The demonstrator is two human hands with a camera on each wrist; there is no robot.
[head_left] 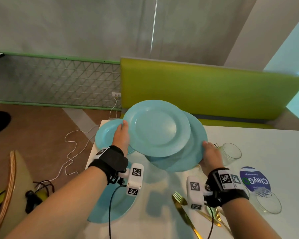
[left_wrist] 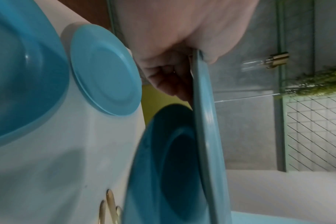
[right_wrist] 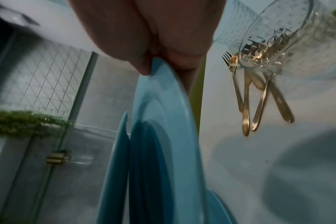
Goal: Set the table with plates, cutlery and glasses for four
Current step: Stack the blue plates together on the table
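Observation:
Two light blue plates hang overlapping above the white table [head_left: 248, 144]. My left hand [head_left: 122, 135] pinches the left rim of the upper plate [head_left: 155, 128], with the thumb on top. My right hand [head_left: 210, 154] grips the right rim of the lower plate [head_left: 195, 149]. In the left wrist view the held rim [left_wrist: 205, 121] shows edge-on beside the lower plate [left_wrist: 163, 166]. The right wrist view shows my thumb on the lower plate [right_wrist: 163, 113]. A third plate [head_left: 105, 135] lies at the table's far left corner, and another plate [head_left: 116, 206] lies near, under my left forearm.
Two clear glasses [head_left: 230, 152] [head_left: 267, 202] stand on the right. Gold cutlery [head_left: 183, 211] lies near the front edge, and more cutlery [right_wrist: 247, 98] lies by the far glass [right_wrist: 278, 37]. A round blue sticker [head_left: 254, 178] is on the table. A green bench [head_left: 205, 90] runs behind it.

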